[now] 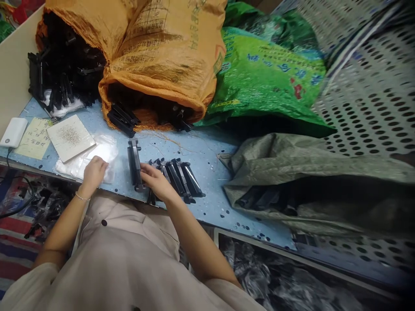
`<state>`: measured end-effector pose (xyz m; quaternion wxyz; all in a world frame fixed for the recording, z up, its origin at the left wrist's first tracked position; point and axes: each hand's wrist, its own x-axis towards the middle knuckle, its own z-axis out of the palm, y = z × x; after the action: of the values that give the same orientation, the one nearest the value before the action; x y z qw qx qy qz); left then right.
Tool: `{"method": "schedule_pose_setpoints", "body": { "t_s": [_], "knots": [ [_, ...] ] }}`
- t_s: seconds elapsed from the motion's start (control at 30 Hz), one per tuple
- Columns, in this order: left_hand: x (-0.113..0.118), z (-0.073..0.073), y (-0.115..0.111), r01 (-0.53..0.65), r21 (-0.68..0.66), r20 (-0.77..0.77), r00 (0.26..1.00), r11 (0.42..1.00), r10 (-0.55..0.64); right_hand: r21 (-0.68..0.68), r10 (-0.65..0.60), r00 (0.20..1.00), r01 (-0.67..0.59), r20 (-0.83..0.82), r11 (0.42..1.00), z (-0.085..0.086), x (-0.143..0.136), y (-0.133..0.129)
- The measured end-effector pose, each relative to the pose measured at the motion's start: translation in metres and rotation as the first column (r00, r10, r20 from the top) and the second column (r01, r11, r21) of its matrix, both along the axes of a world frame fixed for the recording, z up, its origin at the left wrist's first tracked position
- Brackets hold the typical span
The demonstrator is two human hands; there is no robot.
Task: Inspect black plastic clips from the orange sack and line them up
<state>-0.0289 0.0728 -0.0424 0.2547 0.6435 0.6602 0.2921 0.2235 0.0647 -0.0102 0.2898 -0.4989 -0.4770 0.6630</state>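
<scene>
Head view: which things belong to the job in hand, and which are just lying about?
Likely in use:
black part, touched by the right hand
row of black parts
orange sacks, holding similar pieces
plastic bags, by the left hand
perhaps the speckled tile

Apparently just lying about:
white box
handwritten note
green sack, contents hidden

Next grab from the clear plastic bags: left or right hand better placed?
Left hand, I'd say: it's right at the clear plastic bags. The right hand is farther off, at the upright-looking black plastic part.
</scene>
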Motion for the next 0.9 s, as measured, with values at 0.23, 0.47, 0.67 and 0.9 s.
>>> {"method": "schedule_pose_setpoints", "body": {
  "t_s": [0.23,0.47,0.67,0.9],
  "knots": [
    [-0.021,-0.003,0.002,-0.109,-0.104,0.535,0.832,0.989,0.148,-0.338,-0.096,0.856,-0.095,-0.508,0.936,-0.010,-0.059,0.021],
    [-0.034,0.017,-0.009,0.148,0.197,-0.118,0.985,0.969,-0.126,-0.406,-0.282,0.824,0.069,-0.492,0.911,-0.013,-0.069,0.022],
    [-0.042,0.018,-0.002,0.070,0.184,-0.008,0.998,0.980,-0.070,-0.516,-0.090,0.813,-0.275,-0.575,0.811,-0.010,-0.044,-0.011],
    [-0.013,0.045,-0.054,0.386,0.357,-0.002,0.911,0.851,-0.412,-0.529,-0.172,0.768,-0.242,-0.617,0.814,-0.029,-0.070,-0.002]
  ]
}}
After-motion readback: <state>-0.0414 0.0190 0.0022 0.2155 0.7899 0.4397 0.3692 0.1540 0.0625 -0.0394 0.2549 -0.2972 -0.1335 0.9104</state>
